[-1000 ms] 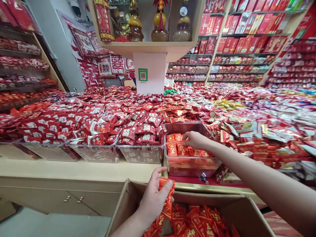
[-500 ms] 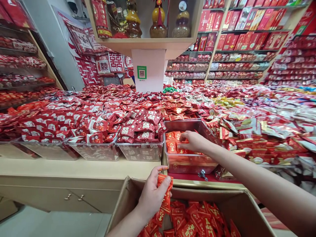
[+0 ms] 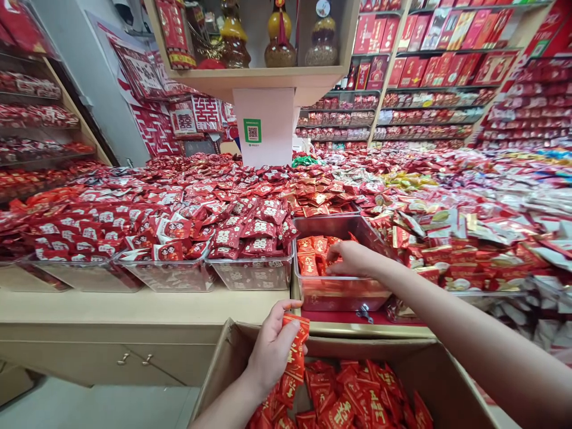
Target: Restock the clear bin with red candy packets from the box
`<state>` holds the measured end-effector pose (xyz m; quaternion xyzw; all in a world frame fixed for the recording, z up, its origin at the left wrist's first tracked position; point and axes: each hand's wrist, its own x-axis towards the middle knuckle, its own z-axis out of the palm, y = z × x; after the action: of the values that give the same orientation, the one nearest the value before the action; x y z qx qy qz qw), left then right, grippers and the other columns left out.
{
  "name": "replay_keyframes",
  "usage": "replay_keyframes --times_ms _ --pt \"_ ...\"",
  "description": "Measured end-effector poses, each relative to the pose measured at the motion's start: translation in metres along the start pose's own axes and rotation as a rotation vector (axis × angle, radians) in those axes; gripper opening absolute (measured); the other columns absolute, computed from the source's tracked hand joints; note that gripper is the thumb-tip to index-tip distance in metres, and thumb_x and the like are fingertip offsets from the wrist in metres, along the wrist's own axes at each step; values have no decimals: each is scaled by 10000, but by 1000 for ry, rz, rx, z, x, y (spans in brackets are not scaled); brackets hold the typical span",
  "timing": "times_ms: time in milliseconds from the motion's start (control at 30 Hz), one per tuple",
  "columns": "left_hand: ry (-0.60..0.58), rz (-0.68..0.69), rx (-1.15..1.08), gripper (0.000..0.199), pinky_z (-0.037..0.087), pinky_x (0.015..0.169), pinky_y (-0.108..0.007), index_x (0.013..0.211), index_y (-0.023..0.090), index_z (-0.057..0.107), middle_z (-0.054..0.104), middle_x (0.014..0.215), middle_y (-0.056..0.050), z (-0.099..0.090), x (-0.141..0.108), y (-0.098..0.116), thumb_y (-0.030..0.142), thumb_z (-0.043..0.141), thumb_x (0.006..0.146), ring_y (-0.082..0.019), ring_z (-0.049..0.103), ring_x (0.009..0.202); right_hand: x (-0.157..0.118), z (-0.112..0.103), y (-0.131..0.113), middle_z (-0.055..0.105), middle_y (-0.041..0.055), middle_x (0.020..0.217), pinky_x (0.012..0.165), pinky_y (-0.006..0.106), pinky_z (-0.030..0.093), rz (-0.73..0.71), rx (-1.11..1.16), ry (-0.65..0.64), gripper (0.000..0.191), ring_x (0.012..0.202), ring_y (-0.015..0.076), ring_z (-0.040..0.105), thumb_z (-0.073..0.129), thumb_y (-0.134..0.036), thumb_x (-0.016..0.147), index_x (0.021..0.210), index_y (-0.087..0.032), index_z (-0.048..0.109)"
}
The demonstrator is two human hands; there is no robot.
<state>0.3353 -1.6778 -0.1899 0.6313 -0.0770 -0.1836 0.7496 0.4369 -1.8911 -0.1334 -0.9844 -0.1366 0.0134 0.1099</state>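
Note:
My left hand (image 3: pixel 273 348) is closed on a red candy packet (image 3: pixel 295 338) with gold print, pinched under the thumb, above an open cardboard box (image 3: pixel 223 363). Loose red packets (image 3: pixel 348 396) of the same look lie in that box. My right hand (image 3: pixel 353 260) reaches over the front rim into a clear plastic bin (image 3: pixel 344 295). Its fingers are bent downward beside red packets (image 3: pixel 308 262) laid at the bin's left side. What the right fingertips hold, if anything, is hidden behind the hand.
Clear bins (image 3: pixel 250 274) heaped with dark red packets line the counter (image 3: pixel 156 307) to the left. White and red packets (image 3: pixel 465 256) are piled on the right. A small metal clip-like object (image 3: pixel 364 313) lies before the bin. A display shelf (image 3: pixel 259 77) overhangs the counter's back.
The right hand has shifted slightly within the bin, its fingers curling lower. The left hand keeps its packet, now turned a little more upright. The whole view has moved slightly.

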Motion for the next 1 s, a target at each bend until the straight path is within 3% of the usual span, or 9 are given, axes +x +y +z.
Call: replay_keyframes --times_ms 167,267,333,433,567,667,767,867,1000 --pt "76 122 13 298 433 539 -231 1040 207 379 555 685 29 3 -2 2 306 486 780 -112 561 581 -5 -16 -5 602 53 760 641 236 382 -69 101 430 204 699 148 536 454 -309 762 736 -164 595" --pt "133 178 37 323 443 552 -245 1076 221 353 573 727 16 3 -3 3 313 478 793 -125 577 595 -31 -16 -32 573 50 730 641 245 376 -149 230 591 217 685 144 508 420 -313 792 718 -168 563" --pt "178 216 71 345 447 574 -251 1121 242 322 587 793 0 3 -4 2 314 453 810 -137 588 645 -57 -1 -60 548 28 651 586 239 371 -155 412 536 211 611 129 484 428 -337 792 697 -180 532" --pt "224 320 188 355 427 746 -289 1175 259 292 566 945 -35 2 -7 -2 291 404 840 -161 560 854 -91 36 -97 546 7 667 508 215 363 -64 860 255 186 568 112 470 461 -368 779 840 -193 483" --pt "170 446 293 358 377 849 -309 1210 289 289 513 1083 -53 4 -11 -9 242 353 861 -166 491 996 -104 69 -109 515 1 753 534 206 363 21 1273 161 277 612 97 447 525 -379 741 918 -194 419" --pt "121 523 308 373 360 881 -324 1212 325 288 485 1158 -52 7 -13 -11 238 362 857 -170 473 1035 -101 70 -103 420 -43 584 486 196 311 48 1367 81 263 521 72 358 554 -407 707 694 -171 438" --pt "96 433 261 419 421 798 -302 1239 324 211 464 1190 -67 7 -14 -9 280 368 853 -164 528 943 -101 67 -98 344 -60 495 448 194 270 59 1312 122 330 478 63 295 542 -435 706 571 -166 406" --pt "-18 249 293 412 462 623 -248 1226 241 277 596 926 -65 6 -18 -5 344 379 840 -136 570 675 -105 66 -97 394 -49 512 436 191 286 69 1246 204 302 477 68 332 529 -434 717 604 -167 444" --pt "-75 194 335 509 394 396 -200 1276 218 176 571 638 2 8 -21 14 393 359 834 -95 471 403 -107 37 -92 426 -48 516 429 189 316 3 1190 119 276 457 68 375 511 -426 729 650 -163 500"
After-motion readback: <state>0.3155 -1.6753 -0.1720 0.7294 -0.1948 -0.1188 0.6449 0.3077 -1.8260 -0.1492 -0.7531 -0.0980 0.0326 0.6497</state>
